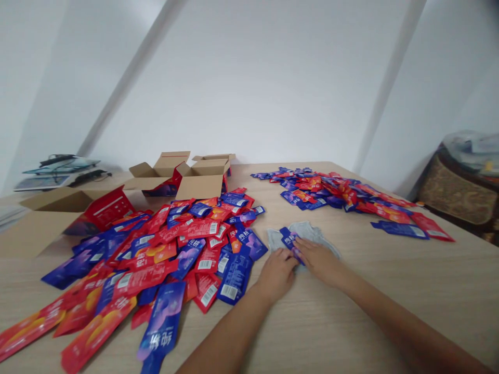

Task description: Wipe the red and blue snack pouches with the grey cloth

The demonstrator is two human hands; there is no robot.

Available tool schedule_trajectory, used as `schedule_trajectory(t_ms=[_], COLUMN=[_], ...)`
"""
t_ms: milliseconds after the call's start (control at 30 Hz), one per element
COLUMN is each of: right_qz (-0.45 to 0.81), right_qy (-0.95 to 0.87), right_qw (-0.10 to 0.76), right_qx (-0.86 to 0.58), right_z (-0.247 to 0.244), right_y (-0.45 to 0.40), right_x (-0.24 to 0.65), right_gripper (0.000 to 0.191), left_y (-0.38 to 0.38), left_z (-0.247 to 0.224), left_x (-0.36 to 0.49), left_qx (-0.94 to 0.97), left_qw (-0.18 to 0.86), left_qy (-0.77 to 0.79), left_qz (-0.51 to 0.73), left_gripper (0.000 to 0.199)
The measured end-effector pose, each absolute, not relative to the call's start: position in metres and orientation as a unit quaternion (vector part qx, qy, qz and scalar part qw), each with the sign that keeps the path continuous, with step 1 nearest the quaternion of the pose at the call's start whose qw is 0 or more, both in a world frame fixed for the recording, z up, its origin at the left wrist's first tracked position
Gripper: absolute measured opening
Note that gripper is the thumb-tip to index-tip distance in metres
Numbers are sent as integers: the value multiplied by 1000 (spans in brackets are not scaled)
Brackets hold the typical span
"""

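Observation:
A blue sachet (287,238) with white lettering lies on a crumpled grey cloth (323,237) near the middle of the table. My left hand (276,274) is at the sachet's near left side, its fingers curled and closed on the edge. My right hand (317,261) rests over the sachet from the right, fingers stretched out and lying on it and the cloth. Part of the sachet is hidden under my fingers. Left of my hands spreads a big heap of red and blue sachets (200,228), the nearest being a blue one (161,322).
A second heap of red and blue sachets (343,189) lies at the back right. Open cardboard boxes (205,186) stand behind the left heap, with another box (50,221) farther left. Papers and dark cords (64,169) sit at the back left. A patterned brown chair (458,187) is beyond the right edge.

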State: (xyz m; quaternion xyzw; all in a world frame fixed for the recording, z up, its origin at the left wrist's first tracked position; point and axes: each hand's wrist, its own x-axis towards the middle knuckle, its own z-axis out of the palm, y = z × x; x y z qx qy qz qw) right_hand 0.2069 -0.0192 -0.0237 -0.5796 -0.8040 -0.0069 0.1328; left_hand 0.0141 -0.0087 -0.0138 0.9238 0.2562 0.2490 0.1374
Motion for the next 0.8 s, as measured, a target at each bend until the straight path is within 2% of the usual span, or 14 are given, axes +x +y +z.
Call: schedule_trajectory(t_ms=[200, 367, 500, 567, 667, 800], right_qz=[-35, -53, 55, 120, 179, 297], right_qy=[-772, -731, -708, -710, -745, -718], right_qw=[41, 47, 131, 161, 190, 387], right_qx=[-633, -679, -692, -675, -614, -497], right_z=[-10, 12, 28, 39, 62, 86], right_y=[35, 61, 70, 77, 97, 136], right_x=[196, 193, 189, 183, 166, 144], right_gripper=[41, 46, 62, 61, 49, 47], left_y=[-7, -6, -3, -3, -4, -5], left_z=[-17, -21, -24, -24, -23, -22], left_x=[14, 10, 9, 9, 10, 9], left_qx=[922, 913, 905, 900, 895, 891], left_qw=[165, 176, 196, 204, 213, 223], left_qy=[244, 241, 242, 245, 253, 259], left_qz=[250, 276, 291, 297, 300, 299], left_gripper=[38, 43, 46, 46, 45, 43])
